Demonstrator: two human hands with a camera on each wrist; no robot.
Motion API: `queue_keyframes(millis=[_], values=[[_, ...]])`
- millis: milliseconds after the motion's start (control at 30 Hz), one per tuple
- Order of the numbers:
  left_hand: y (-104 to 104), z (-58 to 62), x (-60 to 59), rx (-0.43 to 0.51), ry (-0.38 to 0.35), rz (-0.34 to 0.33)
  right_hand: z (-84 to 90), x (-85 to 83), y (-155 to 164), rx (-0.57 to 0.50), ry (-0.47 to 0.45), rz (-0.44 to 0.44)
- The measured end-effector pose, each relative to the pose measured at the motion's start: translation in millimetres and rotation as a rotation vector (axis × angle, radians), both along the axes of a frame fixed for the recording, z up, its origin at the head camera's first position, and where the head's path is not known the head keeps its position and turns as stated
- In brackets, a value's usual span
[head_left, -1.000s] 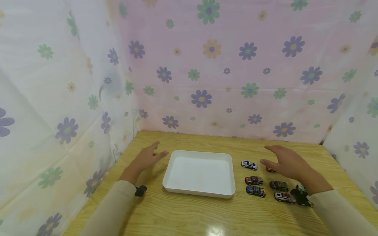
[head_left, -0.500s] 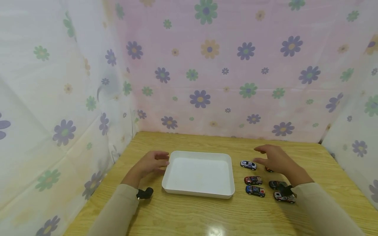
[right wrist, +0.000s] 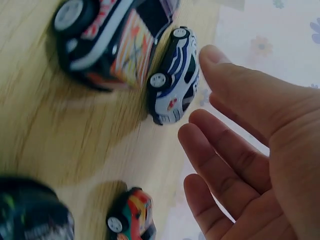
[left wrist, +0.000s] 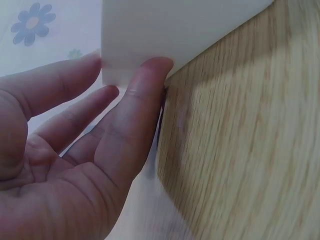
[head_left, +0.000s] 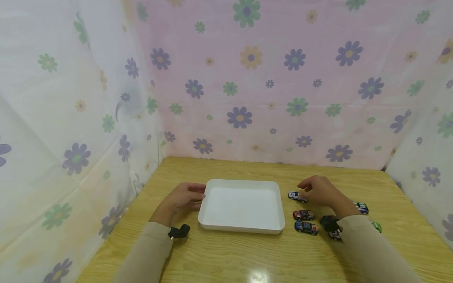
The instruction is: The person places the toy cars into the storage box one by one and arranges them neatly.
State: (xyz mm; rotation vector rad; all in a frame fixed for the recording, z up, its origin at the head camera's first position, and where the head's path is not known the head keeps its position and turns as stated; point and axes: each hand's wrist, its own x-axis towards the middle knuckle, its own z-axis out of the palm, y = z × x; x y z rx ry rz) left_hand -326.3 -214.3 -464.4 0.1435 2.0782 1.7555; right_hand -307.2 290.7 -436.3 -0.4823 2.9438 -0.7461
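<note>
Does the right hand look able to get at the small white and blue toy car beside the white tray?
Probably yes. The right hand hovers open just beside the white and blue toy car, its fingers nearly at it, with nothing between them.

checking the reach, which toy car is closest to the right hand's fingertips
The white toy car with blue stripes, farthest back in the column beside the white tray. The right hand hovers open right by it; the others sit nearer the person.

One tray (head_left: 242, 228), (visibly) seven toy cars (head_left: 306, 227).
</note>
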Motion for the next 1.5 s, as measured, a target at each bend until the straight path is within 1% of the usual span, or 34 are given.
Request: queue_keyframes(millis=[67, 200, 333, 467, 600, 700, 867, 1067, 1167, 1300, 1433, 1500], values=[[2.5, -0.4, -0.5, 0.0, 0.0, 0.018, -2.0, -1.1, -1.6, -0.011, -0.016, -0.015], [5.6, -2.6, -1.3, 0.005, -0.003, 0.049, -8.3, -3.6, -2.7, -0.032, -0.031, -0.016], [7.0, -6.2, -1.0, 0.021, -0.004, 0.049, -14.1, -5.5, -3.1, -0.033, -0.026, -0.004], [6.1, -10.9, -1.2, 0.043, -0.014, 0.071, -15.6, -6.7, -4.5, -0.036, -0.016, -0.001], [4.0, -12.8, 1.3, 0.056, -0.011, 0.083, -14.0, -6.7, -9.3, -0.046, -0.018, -0.009], [3.6, -12.3, 3.2, 0.065, -0.009, 0.082, -11.3, -5.8, -12.8, -0.054, -0.022, -0.028], [4.2, -14.5, 0.9, 0.093, -0.014, 0.089, -5.8, -4.5, -16.0, -0.068, -0.002, -0.032], [3.4, -19.3, 2.5, 0.123, -0.038, 0.093, -2.2, -4.1, -20.6, -0.07, 0.044, -0.025], [1.7, -20.2, 4.3, 0.135, -0.045, 0.11, 1.0, -5.1, -25.2, -0.081, 0.078, -0.013], [-0.2, -21.0, 4.3, 0.147, -0.051, 0.121, 7.9, -6.4, -30.8, -0.079, 0.094, -0.003], [1.2, -20.3, 2.1, 0.156, -0.063, 0.122, 17.9, -4.6, -31.4, -0.066, 0.086, -0.012], [2.1, -19.4, 1.1, 0.156, -0.063, 0.121, 21.9, -4.3, -31.5, -0.064, 0.099, -0.017]])
